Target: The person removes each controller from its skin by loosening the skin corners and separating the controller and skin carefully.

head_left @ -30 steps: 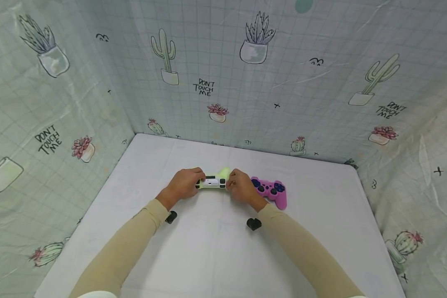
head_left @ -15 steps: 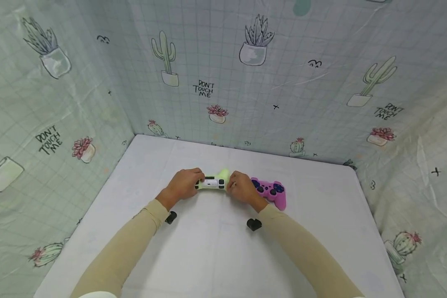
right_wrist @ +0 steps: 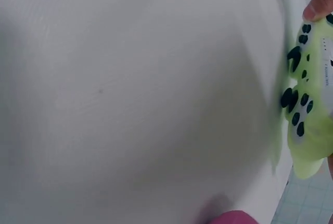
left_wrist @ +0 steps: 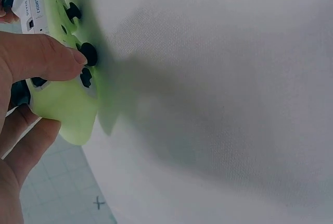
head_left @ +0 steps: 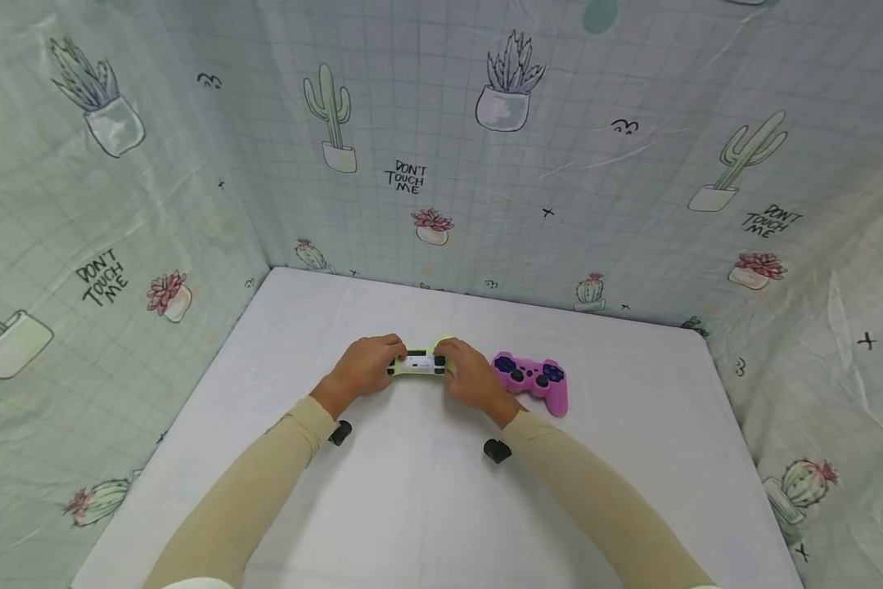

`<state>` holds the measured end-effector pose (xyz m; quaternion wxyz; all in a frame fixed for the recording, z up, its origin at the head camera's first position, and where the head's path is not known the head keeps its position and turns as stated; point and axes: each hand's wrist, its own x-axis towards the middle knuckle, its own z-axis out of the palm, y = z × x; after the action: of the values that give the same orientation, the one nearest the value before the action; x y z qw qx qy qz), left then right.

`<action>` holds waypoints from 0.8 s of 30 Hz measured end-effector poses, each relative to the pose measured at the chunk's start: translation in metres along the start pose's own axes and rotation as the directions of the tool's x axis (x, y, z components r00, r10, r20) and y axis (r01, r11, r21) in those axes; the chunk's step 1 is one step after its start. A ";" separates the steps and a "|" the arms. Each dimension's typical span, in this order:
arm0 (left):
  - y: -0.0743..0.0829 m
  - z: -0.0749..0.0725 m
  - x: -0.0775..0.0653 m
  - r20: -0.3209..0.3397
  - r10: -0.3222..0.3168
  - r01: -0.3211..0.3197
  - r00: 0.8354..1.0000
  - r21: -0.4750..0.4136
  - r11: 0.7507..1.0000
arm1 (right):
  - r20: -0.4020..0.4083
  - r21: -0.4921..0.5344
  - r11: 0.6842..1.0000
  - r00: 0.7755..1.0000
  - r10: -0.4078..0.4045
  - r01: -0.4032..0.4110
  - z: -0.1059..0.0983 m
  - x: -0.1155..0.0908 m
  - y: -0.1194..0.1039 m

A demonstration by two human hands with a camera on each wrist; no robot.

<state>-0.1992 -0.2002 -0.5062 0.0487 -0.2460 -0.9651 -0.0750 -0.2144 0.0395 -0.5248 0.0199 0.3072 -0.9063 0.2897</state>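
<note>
A game controller (head_left: 419, 363) in a pale green cover, with a white back panel, is held between both hands over the white table. My left hand (head_left: 367, 364) grips its left end. In the left wrist view the left thumb (left_wrist: 47, 57) lies beside a black thumbstick, other fingers behind. My right hand (head_left: 474, 376) grips the opposite end, fingertips over the edge near the black shoulder buttons. The right wrist view shows the face buttons, with only a sliver of that hand at the right edge. Beside the right hand lies a pink controller (head_left: 533, 378), buttons up.
The white table (head_left: 419, 491) meets cloth walls (head_left: 441, 164) printed with cacti at its back and sides. A small black object (head_left: 497, 450) shows by the right forearm, and a similar dark piece (head_left: 341, 432) by the left.
My right hand has shifted left, its fingertips now further over the controller's end. More of the pink controller's left side shows. The left hand stays on its end.
</note>
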 end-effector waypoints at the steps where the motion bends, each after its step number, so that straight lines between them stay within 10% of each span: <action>1: 0.000 0.000 0.000 0.001 -0.003 0.003 1.000 -0.003 1.000 | 0.021 -0.011 1.000 1.000 -0.007 0.007 0.001 0.000 0.000; 24: -0.005 0.013 -0.008 -0.074 0.024 -0.026 0.997 -0.025 0.999 | 0.072 -0.412 0.884 0.975 -0.209 0.220 0.007 0.001 -0.008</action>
<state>-0.1954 -0.2063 -0.5203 0.0822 -0.2557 -0.9584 -0.0962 -0.2098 0.0298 -0.5256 0.1053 0.3979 -0.9077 0.0812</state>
